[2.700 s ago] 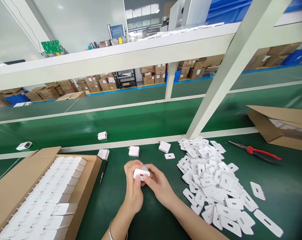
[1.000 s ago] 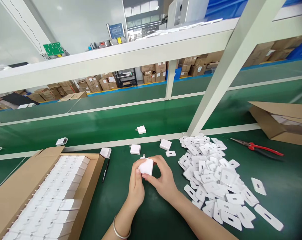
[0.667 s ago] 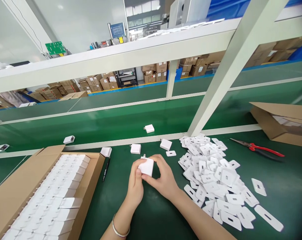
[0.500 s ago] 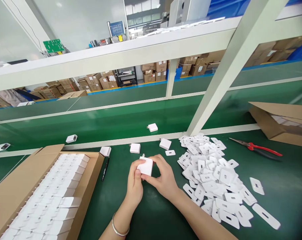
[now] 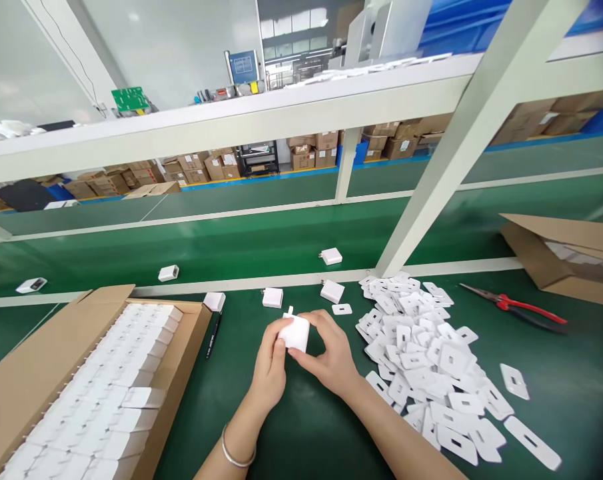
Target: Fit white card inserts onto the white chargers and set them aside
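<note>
A white plug charger (image 5: 296, 333) with metal prongs pointing away is held between both hands over the green tabletop. My left hand (image 5: 271, 357) pinches its left side with thumb and fingers. My right hand (image 5: 328, 353) grips its right edge between thumb and index finger. Beyond the hands, another white charger (image 5: 272, 297) lies on its side, with one more charger (image 5: 332, 291) to its right. A flat white slotted plate (image 5: 342, 309) rests near that one. To the right spreads a heap of similar white plates (image 5: 421, 353).
At left stands an open cardboard box (image 5: 178, 373) packed with rows of white chargers. A black pen (image 5: 213, 337) lies beside it. Red-handled pliers (image 5: 514, 307) and another cardboard box (image 5: 566, 253) are at right. Chargers sit spaced along a green conveyor belt (image 5: 241, 243) behind a slanted post (image 5: 431, 187).
Chargers on the green belt have shifted to the right relative to the table. Both hands keep hold of the same charger in nearly the same pose. The view has tilted slightly.
</note>
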`<state>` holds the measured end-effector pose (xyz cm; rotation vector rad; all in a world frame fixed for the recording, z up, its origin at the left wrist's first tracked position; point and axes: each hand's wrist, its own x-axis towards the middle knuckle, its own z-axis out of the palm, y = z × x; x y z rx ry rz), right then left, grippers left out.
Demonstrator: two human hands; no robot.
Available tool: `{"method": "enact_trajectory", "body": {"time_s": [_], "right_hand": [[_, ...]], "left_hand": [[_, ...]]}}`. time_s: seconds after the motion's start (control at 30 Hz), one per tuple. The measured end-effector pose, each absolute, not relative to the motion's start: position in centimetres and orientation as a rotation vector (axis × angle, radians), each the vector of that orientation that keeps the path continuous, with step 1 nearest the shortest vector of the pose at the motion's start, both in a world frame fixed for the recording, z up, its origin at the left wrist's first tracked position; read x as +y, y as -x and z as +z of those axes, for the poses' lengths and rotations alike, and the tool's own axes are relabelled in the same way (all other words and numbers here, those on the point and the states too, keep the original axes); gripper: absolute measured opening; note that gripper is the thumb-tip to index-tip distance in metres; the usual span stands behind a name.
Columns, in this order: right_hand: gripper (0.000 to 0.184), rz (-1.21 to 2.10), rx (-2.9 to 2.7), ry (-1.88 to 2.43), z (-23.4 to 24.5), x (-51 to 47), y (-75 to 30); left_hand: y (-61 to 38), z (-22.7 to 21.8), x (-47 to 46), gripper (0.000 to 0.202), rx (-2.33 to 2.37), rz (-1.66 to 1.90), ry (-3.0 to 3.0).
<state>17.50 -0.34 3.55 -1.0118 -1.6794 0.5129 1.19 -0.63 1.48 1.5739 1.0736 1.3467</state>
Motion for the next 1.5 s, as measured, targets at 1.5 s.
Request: {"method": "enact_trajectory", "body": {"time_s": [1.5], "right_hand": [[0.043, 0.23, -2.276, 1.728, -0.2, 1.7, -18.8]], "left_hand": [[10.8, 7.5, 6.5, 0.049, 2.683, 0.363, -2.038]]}}
